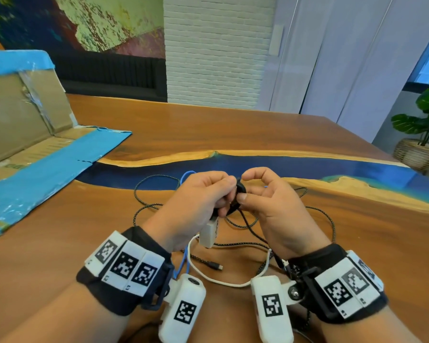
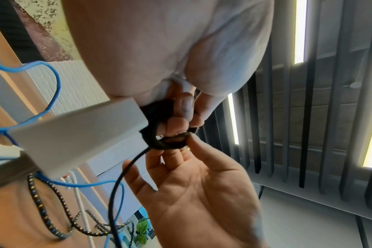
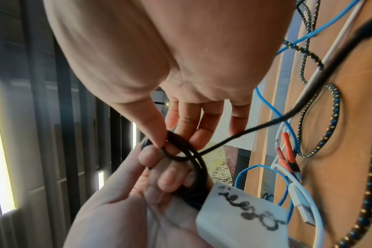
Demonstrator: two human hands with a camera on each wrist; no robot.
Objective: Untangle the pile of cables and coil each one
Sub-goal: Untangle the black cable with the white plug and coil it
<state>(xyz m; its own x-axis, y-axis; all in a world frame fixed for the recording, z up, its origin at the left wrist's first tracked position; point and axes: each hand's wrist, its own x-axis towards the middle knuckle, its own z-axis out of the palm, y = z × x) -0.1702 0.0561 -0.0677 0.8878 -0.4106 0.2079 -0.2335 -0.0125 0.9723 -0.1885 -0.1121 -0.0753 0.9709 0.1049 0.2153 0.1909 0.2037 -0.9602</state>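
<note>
Handwriting only, not legible
Black marker scrawl on the white adapter [image 3: 242,218]; its characters cannot be made out.

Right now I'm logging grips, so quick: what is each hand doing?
Left hand: fingers curled round the coiled black cable and its white adapter.
Right hand: thumb and finger pinch the coil's top loop.

I see my left hand [image 1: 198,201] fisted at nine o'clock, my right hand [image 1: 275,209] pinching at three, fingertips meeting.
</note>
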